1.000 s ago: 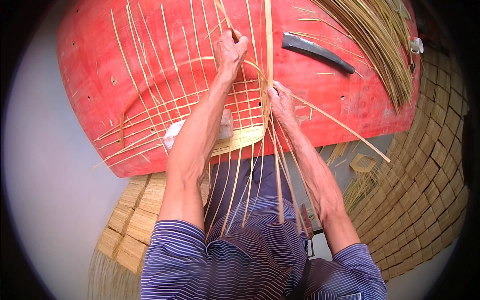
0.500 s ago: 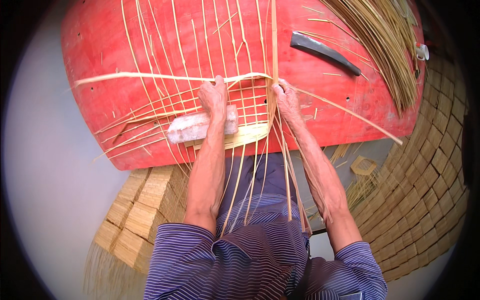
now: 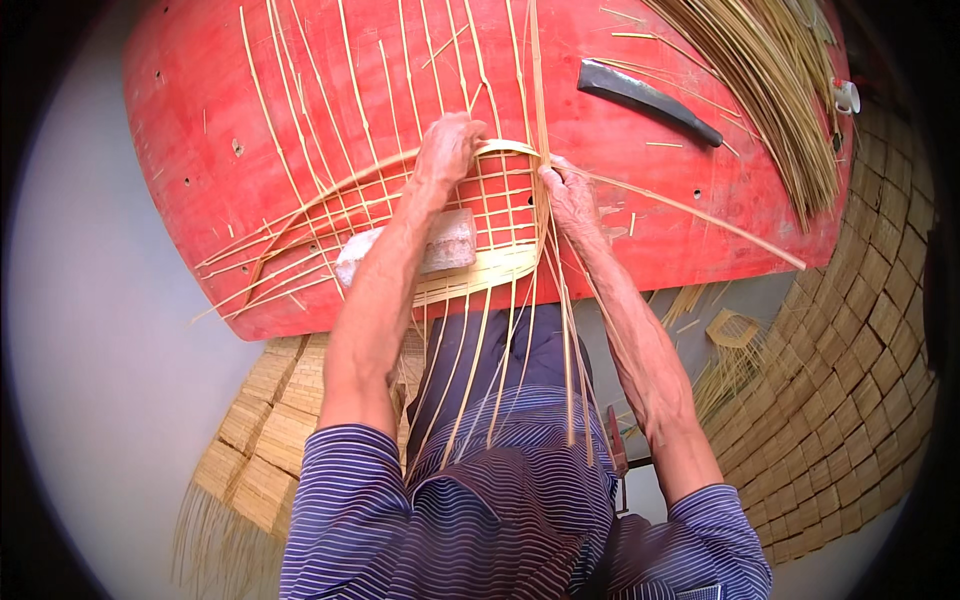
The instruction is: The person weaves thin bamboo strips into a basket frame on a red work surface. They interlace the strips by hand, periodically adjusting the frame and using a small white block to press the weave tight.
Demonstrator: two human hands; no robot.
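An open lattice of pale bamboo strips (image 3: 492, 213) lies near the front edge of the red board (image 3: 210, 215), with long loose ends running away from me and over my lap. At the lattice's far edge my left hand (image 3: 450, 147) is closed on a bamboo strip (image 3: 350, 184), which bows down to the left. My right hand (image 3: 572, 195) pinches the gathered strips at the right corner, where one long strip (image 3: 690, 213) sticks out to the right. Resting on the lattice is a pale stone block (image 3: 452, 241), partly hidden by my left forearm.
A dark curved blade (image 3: 645, 102) lies on the board at right. Beyond it are a bundle of thin strips (image 3: 775, 100) and a white mug (image 3: 846, 97). Woven stacks stand at left (image 3: 265, 430) and right (image 3: 850, 370). A small hexagonal woven piece (image 3: 732, 328) lies below the board.
My left hand has moved right and slightly away from me along the far edge. The strip that stretched out straight to the left now curves downward. My right hand stays at the corner.
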